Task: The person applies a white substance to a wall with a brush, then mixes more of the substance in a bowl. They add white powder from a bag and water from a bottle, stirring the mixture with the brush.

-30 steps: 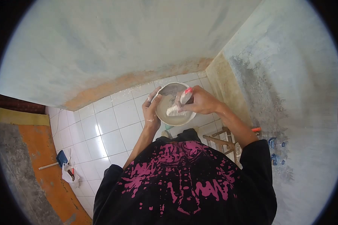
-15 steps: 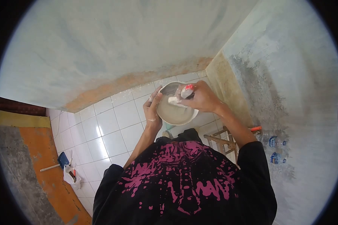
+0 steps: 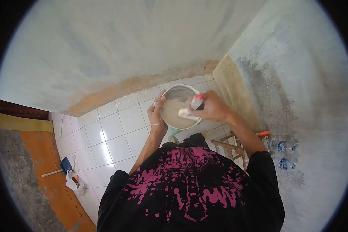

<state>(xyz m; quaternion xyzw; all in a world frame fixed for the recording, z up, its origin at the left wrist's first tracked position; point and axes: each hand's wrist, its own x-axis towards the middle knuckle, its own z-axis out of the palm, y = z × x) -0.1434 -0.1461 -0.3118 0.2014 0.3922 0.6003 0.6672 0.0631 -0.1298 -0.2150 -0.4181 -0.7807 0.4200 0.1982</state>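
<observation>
My left hand (image 3: 157, 111) is wrapped round the left side of a white bucket (image 3: 176, 127), thumb up at the rim. Pale grey-beige paint (image 3: 174, 110) lies inside, with a greyer smear along the far inner wall. In my right hand (image 3: 214, 107), fingers curled, is a paintbrush (image 3: 187, 114) thickly coated in whitish paint, with red showing at its upper end. The brush head is over the paint near the right rim. Whitish smears mark the fingers and wrist of my left hand.
A wooden ladder (image 3: 232, 146) stands below my right forearm. Plastic bottles (image 3: 285, 163) and an orange-handled item (image 3: 263, 133) are at the right. A painted wall (image 3: 123, 42) rises ahead. On the tiled floor (image 3: 120, 143) at left are a white plastic bag (image 3: 75, 183) and a blue dustpan (image 3: 66, 165).
My right hand has moved slightly right and down with the paintbrush, toward the right rim. The bucket has tilted a little; my left hand keeps its hold.
</observation>
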